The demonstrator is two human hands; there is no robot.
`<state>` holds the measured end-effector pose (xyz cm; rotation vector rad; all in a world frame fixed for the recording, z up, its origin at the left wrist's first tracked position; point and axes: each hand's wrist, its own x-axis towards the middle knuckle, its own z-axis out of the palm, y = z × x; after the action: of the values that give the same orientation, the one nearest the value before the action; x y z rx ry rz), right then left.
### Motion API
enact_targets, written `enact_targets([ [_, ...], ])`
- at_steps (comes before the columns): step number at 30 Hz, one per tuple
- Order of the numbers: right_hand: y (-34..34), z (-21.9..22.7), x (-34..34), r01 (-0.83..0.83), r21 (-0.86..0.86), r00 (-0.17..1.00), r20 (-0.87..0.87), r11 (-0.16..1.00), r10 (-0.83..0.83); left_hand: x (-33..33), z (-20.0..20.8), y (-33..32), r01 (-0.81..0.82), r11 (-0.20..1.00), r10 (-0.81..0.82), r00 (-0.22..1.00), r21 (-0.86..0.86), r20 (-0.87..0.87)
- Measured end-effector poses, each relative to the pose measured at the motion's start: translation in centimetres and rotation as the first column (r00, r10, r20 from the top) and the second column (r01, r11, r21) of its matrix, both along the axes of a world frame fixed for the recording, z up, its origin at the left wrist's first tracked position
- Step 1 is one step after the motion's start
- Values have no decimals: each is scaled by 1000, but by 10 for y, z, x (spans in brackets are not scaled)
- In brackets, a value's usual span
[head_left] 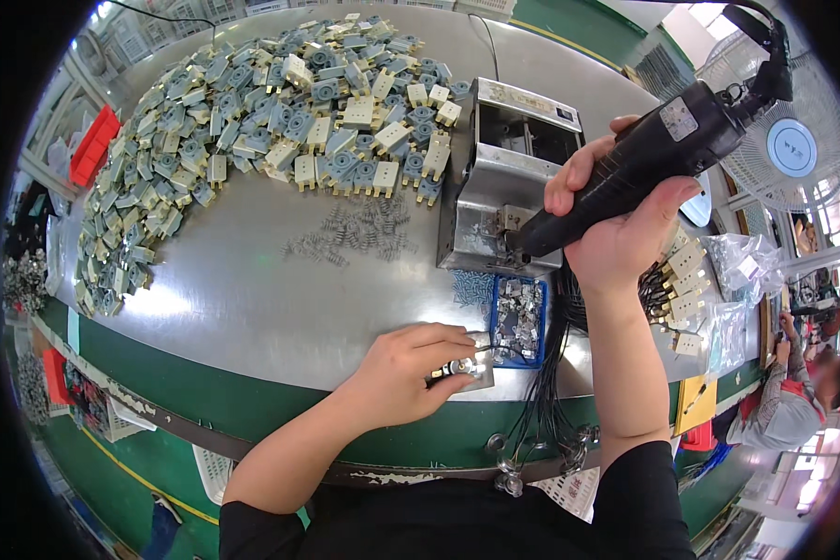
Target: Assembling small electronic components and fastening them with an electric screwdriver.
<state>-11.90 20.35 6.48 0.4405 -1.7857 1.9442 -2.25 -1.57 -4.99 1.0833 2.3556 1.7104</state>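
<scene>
With left hand [397, 369], at lower centre of the frame, pinching a small round piece [455, 368] of metal and white, at the edge of a small metal plate [484, 371]. Cannot tell its exact kind. Next to it, seeing black cables [553, 350] hanging downward, a blue tray [494, 322] well stocked with metal clips [521, 313], and many bluish screws [473, 287] just beside. With right hand [616, 250], right of centre, wrapping firmly around a black electric screwdriver [625, 173], its tip pointed down into the metal fixture [485, 191], at a cream block [511, 218]. Cannot tell the depth of any screw there; judging this block as only partly done. At centre right, counting as probably done a group of cream blocks with wires [686, 280]. Farther, above centre, finding loose springs [369, 229] in plenty. At upper left, noting a great pile of grey-and-cream housings [317, 93], apparently without cables; judging, with caution, much work as left.
</scene>
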Motion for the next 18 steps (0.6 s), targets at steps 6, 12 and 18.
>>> enact_targets([
  [6, -2, -2, 24, -119, -78, 989, 81, 990, 125, -1, -2, -1, 3, 1000, -3, 1000, -2, 17],
  [12, -20, 6, 79, -329, -258, 914, 156, 908, 375, -3, -2, -3, 1, 1000, -2, 1000, -20, -29],
  [18, -37, -4, 101, -254, -187, 930, 221, 949, 293, -1, -6, -3, 16, 1000, -16, 1000, -15, -14],
])
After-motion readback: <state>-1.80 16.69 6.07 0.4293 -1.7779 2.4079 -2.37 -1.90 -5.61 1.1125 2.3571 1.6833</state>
